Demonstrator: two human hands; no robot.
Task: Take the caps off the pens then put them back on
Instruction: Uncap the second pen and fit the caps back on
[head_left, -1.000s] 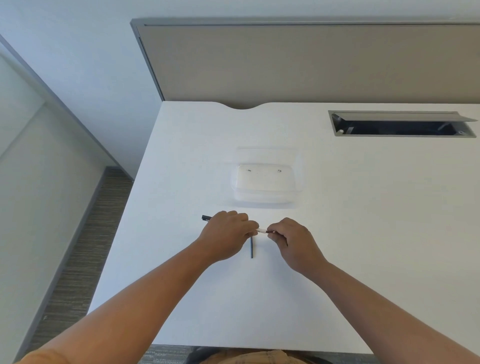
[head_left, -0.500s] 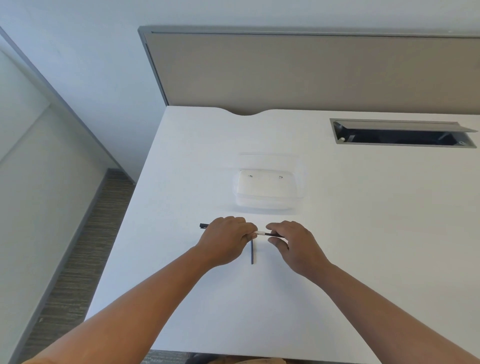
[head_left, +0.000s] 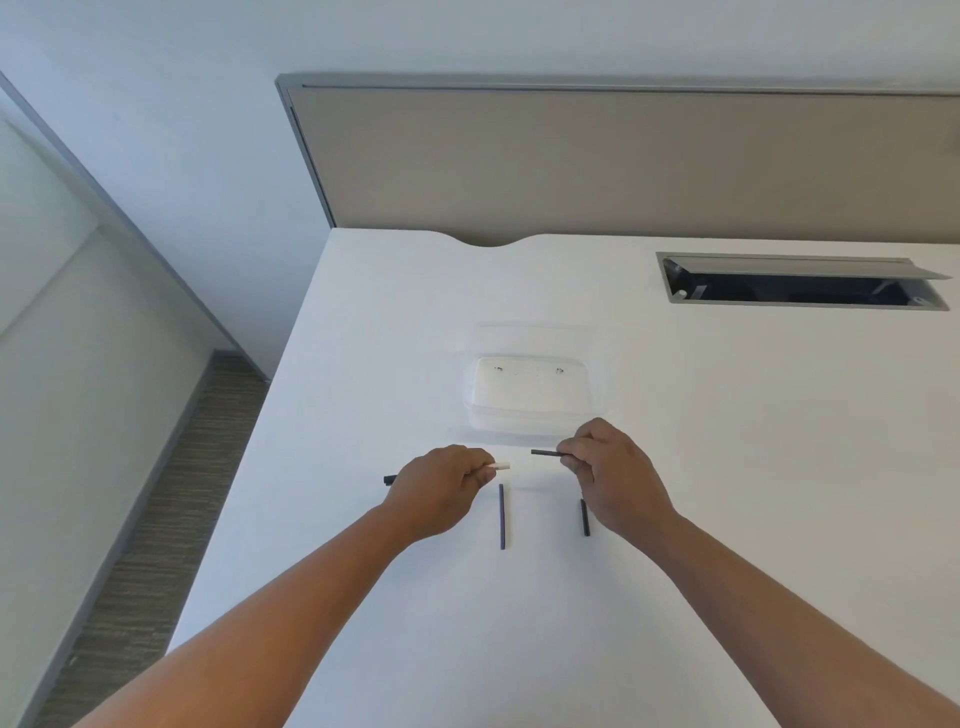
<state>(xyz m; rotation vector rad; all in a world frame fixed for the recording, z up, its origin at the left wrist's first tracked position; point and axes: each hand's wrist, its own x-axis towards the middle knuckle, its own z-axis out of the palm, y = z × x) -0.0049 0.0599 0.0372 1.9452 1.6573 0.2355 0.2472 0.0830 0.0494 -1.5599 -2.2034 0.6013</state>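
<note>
Fingers of my left hand (head_left: 441, 488) grip the pen (head_left: 500, 466), white end bared; my right hand (head_left: 608, 467) pinches its cap (head_left: 545, 453) just apart, above the desk (head_left: 727, 415).

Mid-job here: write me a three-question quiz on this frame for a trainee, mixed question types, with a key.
1. True or false: the cap pinched in the right hand is seated on the pen gripped by the left hand.
2. Multiple choice: how many dark pieces lie loose on the white desk between the forearms? A) none B) one C) two D) four
3. Fill in: the clear plastic container sits on the far side of the hands, and it looks ____.

Key
1. False: a clear gap separates cap and pale pen tip.
2. C: a longer one and a shorter one.
3. Empty.
</note>
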